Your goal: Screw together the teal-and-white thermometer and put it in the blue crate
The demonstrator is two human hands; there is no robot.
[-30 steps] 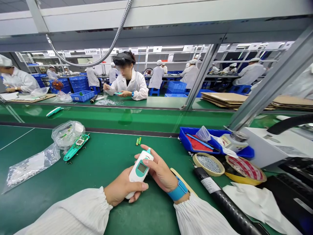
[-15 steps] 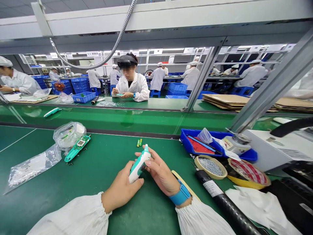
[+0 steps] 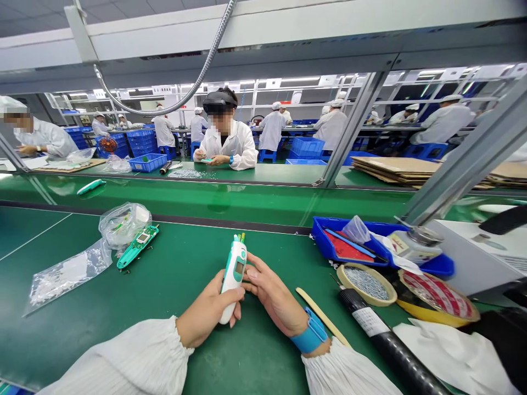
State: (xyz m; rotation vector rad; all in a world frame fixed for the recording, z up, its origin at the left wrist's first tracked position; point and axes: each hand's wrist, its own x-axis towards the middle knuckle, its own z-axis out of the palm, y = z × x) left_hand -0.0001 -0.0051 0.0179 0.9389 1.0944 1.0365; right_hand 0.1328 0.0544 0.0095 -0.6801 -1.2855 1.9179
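We take the handheld device (image 3: 233, 277) as clock centre, above the counter (image 3: 160, 291): it's in our left hand (image 3: 203, 312), w/ right hand (image 3: 275, 302) just beside it @ 3. Batteries (image 3: 242, 237) @ 12, behind its tip. Circuit-board housing (image 3: 135, 250) @ 10, bag (image 3: 119, 227) right behind; second bag (image 3: 68, 274) @ 9. Tray (image 3: 320, 240) @ 2, bottle (image 3: 414, 247) in its R half. Ring (image 3: 373, 300) @ 3, small parts (image 3: 365, 282) in it, tape roll (image 3: 436, 296) to its R. Screwdriver (image 3: 366, 319) @ 4, cloth (image 3: 448, 351) R of it.

I have my left hand (image 3: 206, 311) curled in a grip, my right hand (image 3: 275, 299) facing it, fingers (image 3: 259, 265) loosely bent.
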